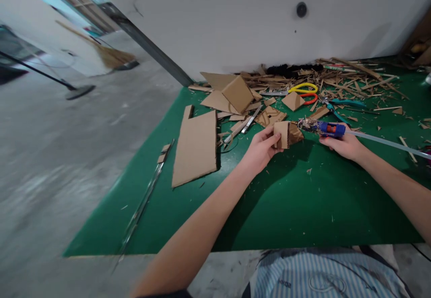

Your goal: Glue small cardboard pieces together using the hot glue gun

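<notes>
My left hand (264, 148) pinches a small folded cardboard piece (282, 135) above the green table, its cut edge turned to the right. My right hand (344, 144) is wrapped round a blue hot glue gun (332, 129), with a long translucent glue stick (387, 141) running out of its back to the right. The glue gun's nozzle end, crusted with scraps, points left at the cardboard. Whether nozzle and cardboard touch, I cannot tell. Just behind the left hand lies a flat cardboard piece with a small hole (270, 116).
A large cardboard sheet (197, 150) and thin strips with cardboard at one end (144, 197) lie to the left. Behind are a box cutter (251, 119), yellow-and-orange-handled scissors (305, 89), teal-handled pliers (336, 105) and heaped cardboard scraps (350, 80) along the wall.
</notes>
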Motion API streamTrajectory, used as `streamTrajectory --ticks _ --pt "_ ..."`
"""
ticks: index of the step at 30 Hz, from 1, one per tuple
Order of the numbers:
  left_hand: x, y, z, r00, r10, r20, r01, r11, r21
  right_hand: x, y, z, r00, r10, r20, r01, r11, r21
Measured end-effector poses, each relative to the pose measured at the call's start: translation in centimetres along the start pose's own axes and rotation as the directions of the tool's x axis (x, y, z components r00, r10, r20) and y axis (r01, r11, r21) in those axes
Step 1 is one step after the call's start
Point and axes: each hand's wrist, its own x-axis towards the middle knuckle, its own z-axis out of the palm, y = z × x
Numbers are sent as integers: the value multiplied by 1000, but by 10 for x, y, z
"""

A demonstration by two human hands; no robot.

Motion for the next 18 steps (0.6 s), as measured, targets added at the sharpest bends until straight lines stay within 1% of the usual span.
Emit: streamTrajectory --ticks 5,10,18 --pt "0 1 -1 1000 -6 1 6 1000 -13 0 -1 -1 1000 13 26 -14 999 41" --pt "0 1 0 1000 -21 -19 21 1000 0 1 1 0 999 25 23 -27 998 58" --pt "-1 2 0 1000 -18 -12 19 1000 4 0 2 -1 1000 -5 28 4 999 34"
